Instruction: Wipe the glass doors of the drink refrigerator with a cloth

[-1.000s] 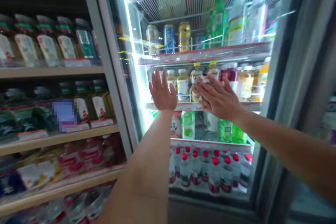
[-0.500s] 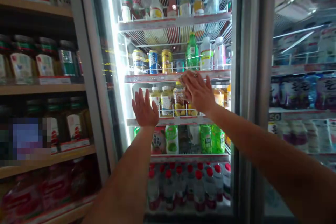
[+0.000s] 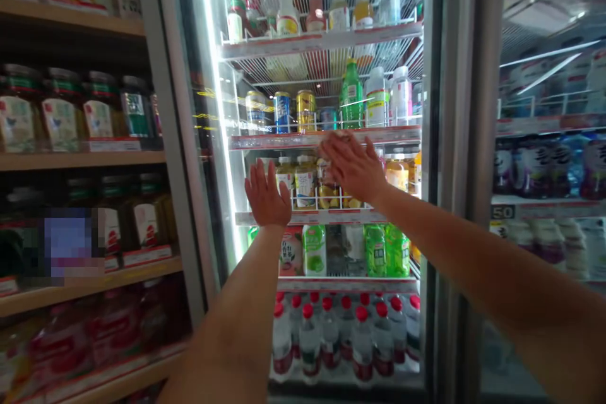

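My left hand point(image 3: 266, 197) is raised with its fingers stretched out flat against the glass door point(image 3: 331, 252) of a lit drinks fridge. My right hand point(image 3: 353, 166) lies flat on the same glass, a little higher and to the right, fingers spread. Neither hand holds anything. Behind the glass, at hand height, stand yellow-capped bottles point(image 3: 305, 182). One shelf up are several cans point(image 3: 283, 111) and a green bottle point(image 3: 350, 95).
Green bottles point(image 3: 386, 249) fill the shelf below my hands, and red-capped water bottles point(image 3: 331, 341) stand at the bottom. Wooden shelves point(image 3: 80, 161) with jars and bottles run along the left. A second fridge door point(image 3: 544, 139) stands to the right, past a grey frame point(image 3: 454, 170).
The fridge door has swung shut under both palms since one second ago. The view has shifted slightly; both hands stay flat on the glass.
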`<state>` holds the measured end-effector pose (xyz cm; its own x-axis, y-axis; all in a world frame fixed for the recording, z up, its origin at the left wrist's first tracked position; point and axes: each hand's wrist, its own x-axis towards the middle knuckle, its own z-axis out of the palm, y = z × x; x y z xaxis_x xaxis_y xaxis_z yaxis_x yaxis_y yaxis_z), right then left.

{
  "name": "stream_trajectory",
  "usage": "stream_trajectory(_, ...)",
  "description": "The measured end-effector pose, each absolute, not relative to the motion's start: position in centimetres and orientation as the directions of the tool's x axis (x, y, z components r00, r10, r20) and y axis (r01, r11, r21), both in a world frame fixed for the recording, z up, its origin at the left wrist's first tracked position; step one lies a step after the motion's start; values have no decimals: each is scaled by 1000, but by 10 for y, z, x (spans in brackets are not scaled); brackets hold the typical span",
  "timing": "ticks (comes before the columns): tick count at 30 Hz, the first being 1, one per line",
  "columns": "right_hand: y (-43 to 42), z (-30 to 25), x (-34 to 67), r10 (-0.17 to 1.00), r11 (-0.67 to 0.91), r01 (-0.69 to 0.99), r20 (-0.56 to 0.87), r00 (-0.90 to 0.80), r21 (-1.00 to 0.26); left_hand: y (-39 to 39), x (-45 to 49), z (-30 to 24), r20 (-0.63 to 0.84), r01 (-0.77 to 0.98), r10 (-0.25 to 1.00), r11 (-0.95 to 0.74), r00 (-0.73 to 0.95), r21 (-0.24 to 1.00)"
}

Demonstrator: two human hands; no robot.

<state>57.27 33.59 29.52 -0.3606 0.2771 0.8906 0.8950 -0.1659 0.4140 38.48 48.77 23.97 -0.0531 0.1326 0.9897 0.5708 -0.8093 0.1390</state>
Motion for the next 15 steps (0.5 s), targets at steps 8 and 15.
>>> stream_trajectory(8, 358, 215, 552, 362, -16, 747, 701, -615, 664, 493, 387, 239, 992, 561, 112, -818, -65, 129)
stream_trajectory(15, 334, 281, 582, 310, -76, 820, 795, -522, 568, 496, 387, 239, 994, 551, 77, -827, -76, 106)
